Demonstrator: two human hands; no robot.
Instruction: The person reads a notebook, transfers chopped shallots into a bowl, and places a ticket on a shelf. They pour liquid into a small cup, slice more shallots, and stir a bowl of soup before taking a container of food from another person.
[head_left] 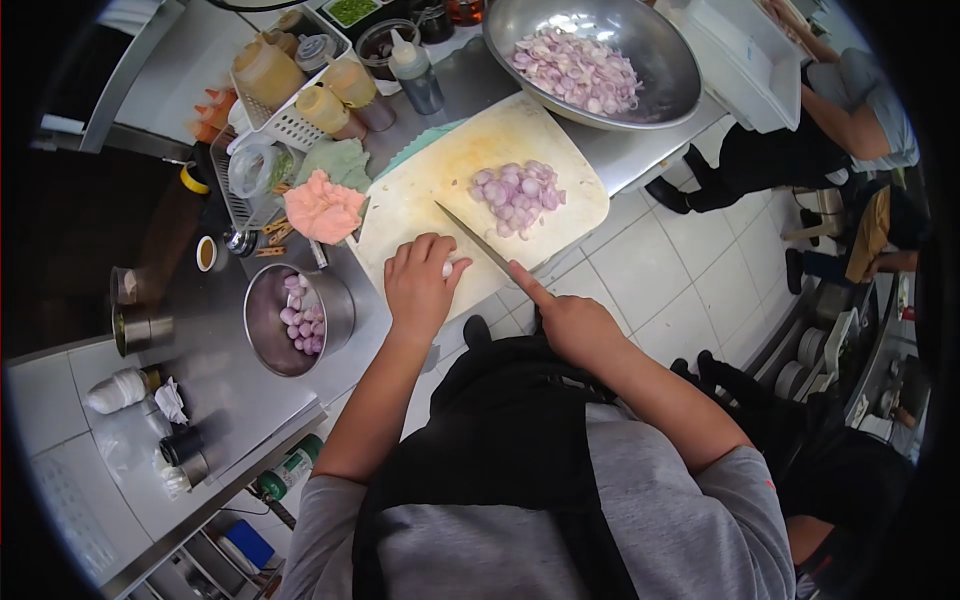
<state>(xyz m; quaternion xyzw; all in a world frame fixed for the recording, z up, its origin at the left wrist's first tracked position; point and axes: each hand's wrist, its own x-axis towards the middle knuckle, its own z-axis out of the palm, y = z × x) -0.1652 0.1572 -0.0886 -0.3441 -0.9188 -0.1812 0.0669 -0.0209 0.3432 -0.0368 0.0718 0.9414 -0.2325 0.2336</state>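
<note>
My right hand (578, 325) is closed round the handle of a kitchen knife (474, 232), its index finger stretched along the top toward the blade. The blade lies slantwise over a pale cutting board (545, 125). On the board's near left part my left hand (420, 282) pinches a small peeled shallot (449, 269) between thumb and fingers; most of it is hidden. To the right of the blade sits a heap of sliced shallots (518, 197). Left of my left hand, a round metal pot (340, 312) holds several whole peeled shallots (303, 325).
A big steel bowl (665, 75) of sliced shallots stands behind the board. Crumpled pink cloth (322, 207), squeeze bottles (415, 72) and a white basket (290, 115) crowd the board's far left. At right, a person (845, 120) is beside a white plastic tub (745, 60).
</note>
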